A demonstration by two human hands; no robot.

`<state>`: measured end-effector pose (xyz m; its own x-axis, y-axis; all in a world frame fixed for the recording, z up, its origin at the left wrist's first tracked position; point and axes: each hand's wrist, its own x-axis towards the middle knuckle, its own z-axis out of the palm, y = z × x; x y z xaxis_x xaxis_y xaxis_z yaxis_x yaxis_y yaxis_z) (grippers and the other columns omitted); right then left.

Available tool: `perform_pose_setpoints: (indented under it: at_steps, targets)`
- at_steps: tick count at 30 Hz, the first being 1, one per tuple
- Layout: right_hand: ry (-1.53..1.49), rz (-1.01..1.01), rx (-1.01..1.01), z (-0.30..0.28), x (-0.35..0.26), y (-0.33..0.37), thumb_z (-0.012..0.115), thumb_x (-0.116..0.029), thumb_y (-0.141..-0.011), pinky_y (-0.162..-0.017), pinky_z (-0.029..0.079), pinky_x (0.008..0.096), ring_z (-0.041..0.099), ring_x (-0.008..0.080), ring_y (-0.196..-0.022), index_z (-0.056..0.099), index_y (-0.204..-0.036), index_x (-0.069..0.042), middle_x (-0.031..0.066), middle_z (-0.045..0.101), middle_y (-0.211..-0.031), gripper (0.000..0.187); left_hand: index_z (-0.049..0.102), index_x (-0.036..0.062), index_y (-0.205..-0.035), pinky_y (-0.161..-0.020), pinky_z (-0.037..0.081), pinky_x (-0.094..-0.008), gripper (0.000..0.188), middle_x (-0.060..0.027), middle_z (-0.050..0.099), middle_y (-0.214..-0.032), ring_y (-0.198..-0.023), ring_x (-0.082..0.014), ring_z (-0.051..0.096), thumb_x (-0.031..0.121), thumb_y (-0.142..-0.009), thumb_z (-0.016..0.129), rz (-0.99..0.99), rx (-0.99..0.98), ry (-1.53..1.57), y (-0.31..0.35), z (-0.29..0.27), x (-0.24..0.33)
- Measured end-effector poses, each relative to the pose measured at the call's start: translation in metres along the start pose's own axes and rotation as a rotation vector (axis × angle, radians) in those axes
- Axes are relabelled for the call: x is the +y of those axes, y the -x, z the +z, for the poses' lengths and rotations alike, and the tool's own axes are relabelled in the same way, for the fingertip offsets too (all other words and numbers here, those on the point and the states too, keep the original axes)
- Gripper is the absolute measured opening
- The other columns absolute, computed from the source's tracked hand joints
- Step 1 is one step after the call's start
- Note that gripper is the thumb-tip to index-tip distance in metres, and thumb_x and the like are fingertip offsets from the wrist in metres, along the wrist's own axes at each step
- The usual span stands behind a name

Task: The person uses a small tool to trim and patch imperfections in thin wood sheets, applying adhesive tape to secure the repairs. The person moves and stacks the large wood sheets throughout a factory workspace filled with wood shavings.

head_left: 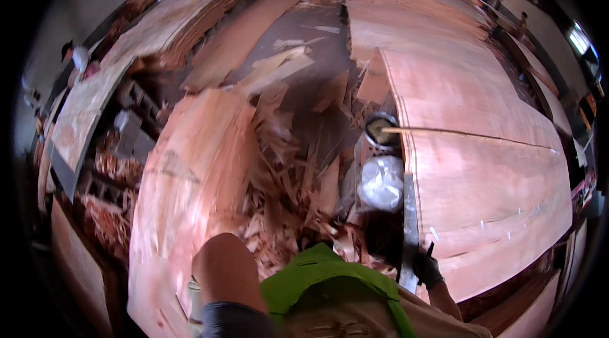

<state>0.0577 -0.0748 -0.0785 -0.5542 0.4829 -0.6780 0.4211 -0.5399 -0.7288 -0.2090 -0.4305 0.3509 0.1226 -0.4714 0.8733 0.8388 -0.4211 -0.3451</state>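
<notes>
Plainly, from the head view, the likeliest trouble sits along the left edge of the broad pinkish veneer sheet (488, 192), which tops the stack on the person's right. The gloved right hand (428, 269) is beside that edge, near the lower end of the grey straight strip (410, 230); its fingers look curled, but whether the dark sliver rising from it is a tool or a finger I cannot tell. If that sliver is sharp, a slip there could split the sheet or nick the glove. The left arm (225, 268) reaches over the streaked veneer pile (190, 192) on the other side; its hand is too blurred to make out, so its grip cannot be told, and a careless drag could tear the thin wood. A wooden stick (476, 135) runs from the bucket (382, 132) across the sheet, so a knock could tip or smear the contents. The clear plastic bag (380, 183) just below might get snagged, and the loose veneer scraps (279, 211) between the stacks could catch a foot.
</notes>
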Motion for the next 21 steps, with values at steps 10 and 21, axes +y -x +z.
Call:
perform_pose_setpoints:
  at_steps: [10, 21]
  targets:
    - [-0.073, 0.063, 0.137, 0.054, -0.041, 0.004, 0.055, -0.029, -0.088, -0.033, 0.031, 0.0286, 0.040, 0.0137, -0.034, 0.054, -0.067, -0.009, 0.0026, 0.046, -0.048, 0.030, 0.055, 0.0047, -0.109, -0.077, 0.048, -0.0364, 0.031, -0.0141, 0.061, -0.100, -0.091, -0.0275, 0.059, 0.018, -0.082, 0.063, -0.099, 0.026, 0.430, 0.063, 0.011, -0.154]
    - [-0.352, -0.202, 0.235, 0.272, -0.189, -0.120, 0.057, -0.025, -0.089, -0.035, 0.030, 0.0210, 0.039, 0.0056, -0.038, 0.059, -0.106, -0.002, 0.0019, 0.061, -0.069, 0.029, 0.057, 0.0010, -0.107, -0.081, 0.049, -0.0357, 0.026, -0.0180, 0.062, -0.101, -0.092, -0.0302, 0.061, 0.015, -0.085, 0.059, -1.405, -1.064, 0.290, 0.435, -0.010, -0.328]
